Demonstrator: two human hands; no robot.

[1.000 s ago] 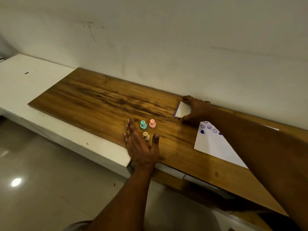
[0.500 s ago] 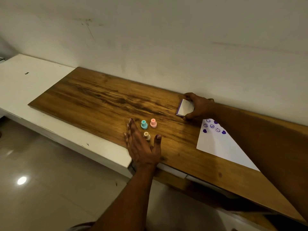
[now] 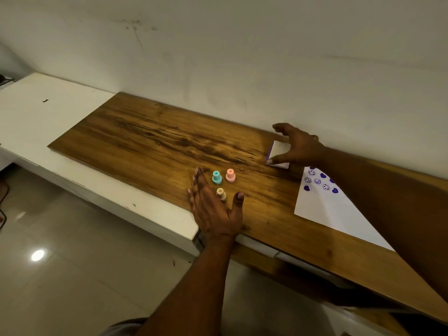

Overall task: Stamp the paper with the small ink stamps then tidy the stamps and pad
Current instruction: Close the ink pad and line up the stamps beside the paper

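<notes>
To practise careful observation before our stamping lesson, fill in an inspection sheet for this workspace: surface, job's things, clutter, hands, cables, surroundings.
Surface: wooden board on a white bench, against the wall.
Job's things: teal stamp, pink stamp, cream stamp standing together; ink pad near the wall; paper bearing purple prints.
Clutter: nothing seen.
Hands: left hand open, fingers straight beside the stamps; right hand spread over the ink pad, thumb touching it.
Cables: dark thing at bench's far left, maybe a cord; cannot tell.
Surroundings: scuffed white wall; glossy tiled floor.

Paper [image 3: 322, 209] half under the right forearm [image 3: 388, 202], ink pad [image 3: 278, 152] partly behind the right hand [image 3: 300, 147]
</notes>
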